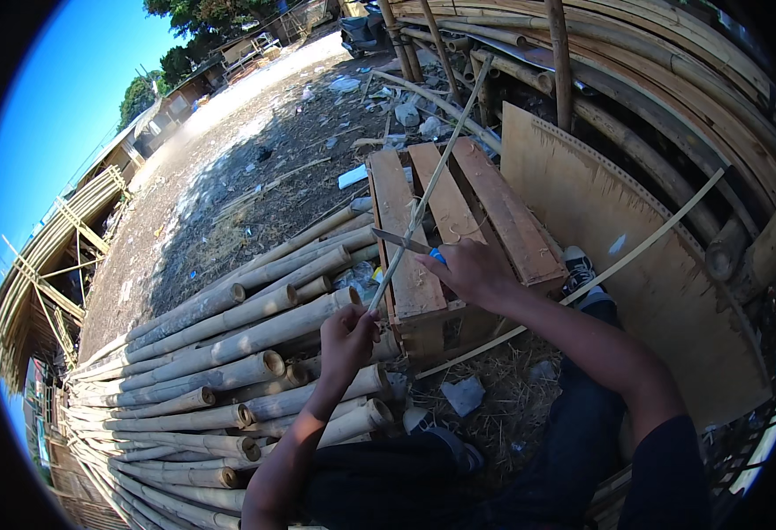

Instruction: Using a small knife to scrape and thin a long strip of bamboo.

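Observation:
My left hand (pixel 347 341) is closed round the near end of a long, thin bamboo strip (pixel 431 181). From there the strip slants up and away over a wooden crate (pixel 394 199) with slatted boards on top. My right hand (pixel 469 272) grips a knife (pixel 402 240) by its blue handle. The knife's blade points left and lies across the strip, at or very near its surface. Pale shavings lie on the crate's boards. A second light strip (pixel 658 231) runs beside the crate, passing below my right forearm.
Many cut bamboo poles (pixel 260 321) are stacked to my left, their open ends toward me. A plywood sheet (pixel 618 230) leans at the right, under racked poles (pixel 671 53). A grey stone (pixel 463 396) lies by my feet. Litter is scattered over the dirt ground (pixel 229 185).

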`<state>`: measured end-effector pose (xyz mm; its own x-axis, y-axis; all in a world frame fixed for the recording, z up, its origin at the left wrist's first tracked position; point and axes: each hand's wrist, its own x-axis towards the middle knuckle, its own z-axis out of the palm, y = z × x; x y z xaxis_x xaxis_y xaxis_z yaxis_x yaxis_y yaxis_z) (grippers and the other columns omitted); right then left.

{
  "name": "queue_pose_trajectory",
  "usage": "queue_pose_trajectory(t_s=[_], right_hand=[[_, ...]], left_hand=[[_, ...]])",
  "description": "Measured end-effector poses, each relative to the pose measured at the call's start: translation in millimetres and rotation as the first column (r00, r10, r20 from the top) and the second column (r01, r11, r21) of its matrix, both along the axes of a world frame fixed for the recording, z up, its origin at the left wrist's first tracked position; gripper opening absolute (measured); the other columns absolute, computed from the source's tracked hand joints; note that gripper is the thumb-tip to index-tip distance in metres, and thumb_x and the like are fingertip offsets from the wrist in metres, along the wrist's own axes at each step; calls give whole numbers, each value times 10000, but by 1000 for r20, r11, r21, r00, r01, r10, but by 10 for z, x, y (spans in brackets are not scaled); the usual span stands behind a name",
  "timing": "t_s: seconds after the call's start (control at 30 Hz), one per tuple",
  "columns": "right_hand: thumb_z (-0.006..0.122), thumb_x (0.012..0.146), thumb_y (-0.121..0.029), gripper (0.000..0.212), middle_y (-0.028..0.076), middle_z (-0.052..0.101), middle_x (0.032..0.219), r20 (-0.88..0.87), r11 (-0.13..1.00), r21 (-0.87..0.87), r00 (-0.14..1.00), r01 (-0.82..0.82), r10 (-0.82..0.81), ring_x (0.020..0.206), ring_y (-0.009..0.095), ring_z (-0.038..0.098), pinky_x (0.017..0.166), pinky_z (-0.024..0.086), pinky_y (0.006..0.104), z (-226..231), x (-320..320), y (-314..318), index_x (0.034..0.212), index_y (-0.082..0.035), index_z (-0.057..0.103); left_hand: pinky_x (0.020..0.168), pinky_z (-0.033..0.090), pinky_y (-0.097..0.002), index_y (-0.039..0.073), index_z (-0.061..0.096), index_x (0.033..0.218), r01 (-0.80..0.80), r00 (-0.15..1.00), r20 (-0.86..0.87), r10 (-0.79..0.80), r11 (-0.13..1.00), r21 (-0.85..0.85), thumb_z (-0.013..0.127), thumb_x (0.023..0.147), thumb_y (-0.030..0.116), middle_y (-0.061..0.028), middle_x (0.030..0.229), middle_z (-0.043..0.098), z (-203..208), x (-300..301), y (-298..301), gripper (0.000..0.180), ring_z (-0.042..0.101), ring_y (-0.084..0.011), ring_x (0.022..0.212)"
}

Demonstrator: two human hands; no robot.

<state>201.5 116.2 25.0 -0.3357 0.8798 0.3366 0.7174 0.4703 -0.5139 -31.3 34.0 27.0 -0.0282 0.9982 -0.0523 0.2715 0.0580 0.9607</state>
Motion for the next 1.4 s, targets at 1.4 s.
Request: queue_pose_trajectory(t_s=[1.4], right_hand=[[706,863,-230,243,-59,433,554,-763,833,-383,645,-399,-42,470,24,388,423,291,219,-176,-136,-40,763,-61,563]], left_hand=[[465,381,-210,33,549,929,282,959,99,-266,938,-204,449,1000,291,-16,718,608,-20,116,8,286,527,-62,528]])
